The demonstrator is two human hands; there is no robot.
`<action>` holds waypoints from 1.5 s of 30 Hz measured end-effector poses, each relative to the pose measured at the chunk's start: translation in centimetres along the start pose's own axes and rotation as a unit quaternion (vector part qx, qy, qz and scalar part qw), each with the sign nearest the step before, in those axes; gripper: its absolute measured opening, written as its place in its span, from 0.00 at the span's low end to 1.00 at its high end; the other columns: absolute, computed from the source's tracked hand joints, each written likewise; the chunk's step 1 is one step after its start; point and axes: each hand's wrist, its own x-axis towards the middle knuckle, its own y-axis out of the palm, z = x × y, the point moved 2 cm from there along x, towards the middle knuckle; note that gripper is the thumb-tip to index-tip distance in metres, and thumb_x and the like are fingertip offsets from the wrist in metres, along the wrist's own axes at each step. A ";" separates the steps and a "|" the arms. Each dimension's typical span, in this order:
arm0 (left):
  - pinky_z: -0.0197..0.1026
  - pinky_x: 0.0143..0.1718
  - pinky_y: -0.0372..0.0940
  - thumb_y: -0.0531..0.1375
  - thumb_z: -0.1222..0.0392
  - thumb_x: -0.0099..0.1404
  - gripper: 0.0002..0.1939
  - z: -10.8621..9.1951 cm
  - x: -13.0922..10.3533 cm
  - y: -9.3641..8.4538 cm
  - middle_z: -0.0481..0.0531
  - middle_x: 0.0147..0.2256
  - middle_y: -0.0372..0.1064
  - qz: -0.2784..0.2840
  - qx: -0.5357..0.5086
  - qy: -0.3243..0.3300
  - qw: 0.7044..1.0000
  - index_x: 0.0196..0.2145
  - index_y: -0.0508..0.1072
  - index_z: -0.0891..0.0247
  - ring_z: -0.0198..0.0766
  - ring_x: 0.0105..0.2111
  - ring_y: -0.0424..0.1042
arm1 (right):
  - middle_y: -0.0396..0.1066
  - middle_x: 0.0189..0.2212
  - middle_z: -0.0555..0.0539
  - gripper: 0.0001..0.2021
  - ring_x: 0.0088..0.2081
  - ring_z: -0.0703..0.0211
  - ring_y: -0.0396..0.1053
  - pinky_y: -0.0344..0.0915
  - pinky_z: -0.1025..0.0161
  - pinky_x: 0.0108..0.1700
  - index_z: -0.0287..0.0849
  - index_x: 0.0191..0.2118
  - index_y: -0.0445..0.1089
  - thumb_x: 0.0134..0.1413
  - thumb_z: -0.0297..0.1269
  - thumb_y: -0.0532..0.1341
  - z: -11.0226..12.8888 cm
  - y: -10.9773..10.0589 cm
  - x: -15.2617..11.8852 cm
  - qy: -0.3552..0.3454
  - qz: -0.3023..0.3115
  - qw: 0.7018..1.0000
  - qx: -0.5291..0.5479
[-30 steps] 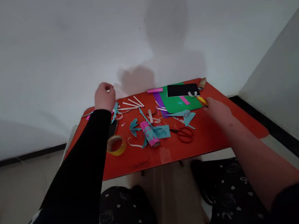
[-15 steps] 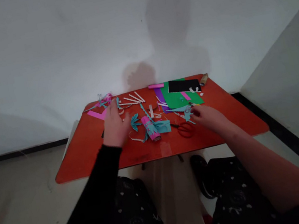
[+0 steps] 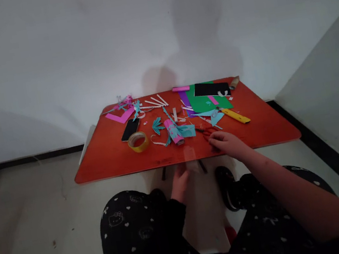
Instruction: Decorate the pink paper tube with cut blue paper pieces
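Note:
My left hand (image 3: 180,183) is just below the table's front edge. Its fingers are closed at the left side of a strip of clear tape (image 3: 190,153) stuck over that edge; the fingertips are partly hidden. My right hand (image 3: 227,142) is over the front of the table, fingers bent together at the handles of the red-handled scissors (image 3: 207,131). Between the hands lies a pink paper roll (image 3: 173,132) wrapped with jagged blue paper, beside a blue paper piece (image 3: 187,130) and a pleated blue paper fan (image 3: 157,126).
On the red table (image 3: 103,160) are a yellow tape roll (image 3: 130,145), a phone (image 3: 130,129), a yellow utility knife (image 3: 236,115), white paper sticks (image 3: 159,101), a green sheet (image 3: 198,105), a black sheet (image 3: 212,89) and a cardboard tube (image 3: 234,83). A wall stands behind.
My left hand has dropped from above the table's left side to below its front edge, uncovering the phone and tape roll. My right hand has moved nearer to the scissors, leaving the utility knife exposed.

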 end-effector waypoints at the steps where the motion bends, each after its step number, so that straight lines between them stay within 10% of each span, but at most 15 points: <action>1: 0.40 0.44 0.68 0.72 0.60 0.50 0.18 -0.1 -0.2 0.1 0.55 0.45 0.78 0.009 -0.012 -0.006 1.000 0.40 0.77 0.59 0.44 0.48 0.76 | 0.74 0.26 0.51 0.12 0.29 0.58 0.71 0.65 0.61 0.35 0.45 0.31 0.69 0.56 0.49 0.63 -0.2 0.0 0.0 0.002 0.001 1.000 0.000; 6: 0.44 0.43 0.70 0.72 0.53 0.51 0.19 0.4 -2.3 0.1 0.57 0.48 0.78 0.035 -0.119 -0.067 0.990 0.40 0.76 0.60 0.43 0.41 0.79 | 0.74 0.26 0.50 0.13 0.29 0.58 0.69 0.63 0.62 0.33 0.45 0.30 0.69 0.55 0.49 0.62 -0.8 -0.3 -0.1 -0.006 -0.026 0.999 -0.019; 18: 0.35 0.27 0.57 0.73 0.55 0.51 0.15 -2.4 -2.8 2.0 0.44 0.26 0.67 -0.044 -0.006 0.024 0.999 0.31 0.72 0.62 0.29 0.24 0.62 | 0.74 0.26 0.51 0.13 0.27 0.60 0.66 0.60 0.64 0.31 0.45 0.29 0.69 0.53 0.50 0.62 -1.0 0.6 1.0 0.013 -0.018 1.000 0.000; 24: 0.37 0.26 0.55 0.68 0.57 0.56 0.09 -8.0 -3.7 6.3 0.47 0.29 0.69 -0.027 0.033 0.049 0.998 0.30 0.71 0.60 0.31 0.24 0.61 | 0.74 0.27 0.49 0.11 0.31 0.57 0.70 0.65 0.63 0.34 0.46 0.30 0.69 0.54 0.48 0.64 0.0 1.7 2.3 0.040 -0.001 0.998 0.053; 28: 0.36 0.30 0.61 0.71 0.53 0.55 0.13 -13.3 -5.5 8.2 0.49 0.30 0.70 0.102 0.079 0.097 0.987 0.30 0.72 0.61 0.33 0.28 0.67 | 0.79 0.36 0.43 0.16 0.31 0.55 0.75 0.71 0.59 0.33 0.45 0.39 0.70 0.64 0.52 0.57 0.9 2.9 3.1 0.102 0.057 0.985 0.126; 32: 0.39 0.33 0.63 0.67 0.51 0.59 0.12 -16.0 -6.0 7.1 0.50 0.29 0.71 0.187 0.185 0.085 0.961 0.29 0.72 0.61 0.35 0.30 0.69 | 0.80 0.42 0.39 0.27 0.37 0.54 0.79 0.74 0.57 0.39 0.42 0.51 0.72 0.71 0.59 0.48 2.2 4.2 2.5 0.142 0.223 0.918 0.295; 38: 0.40 0.33 0.62 0.61 0.55 0.61 0.06 -18.1 -5.6 4.8 0.49 0.29 0.68 0.228 0.267 0.043 0.935 0.32 0.71 0.59 0.35 0.29 0.66 | 0.79 0.48 0.40 0.30 0.46 0.51 0.79 0.74 0.55 0.47 0.44 0.56 0.73 0.60 0.64 0.62 3.8 7.2 1.2 0.110 0.395 0.806 0.427; 45: 0.40 0.34 0.63 0.59 0.53 0.63 0.07 -21.0 -5.2 4.1 0.49 0.32 0.64 0.241 0.337 0.053 0.909 0.34 0.70 0.59 0.36 0.31 0.64 | 0.71 0.29 0.52 0.18 0.29 0.65 0.66 0.66 0.66 0.34 0.44 0.47 0.79 0.51 0.44 0.74 4.4 9.7 2.6 0.084 0.281 0.828 0.478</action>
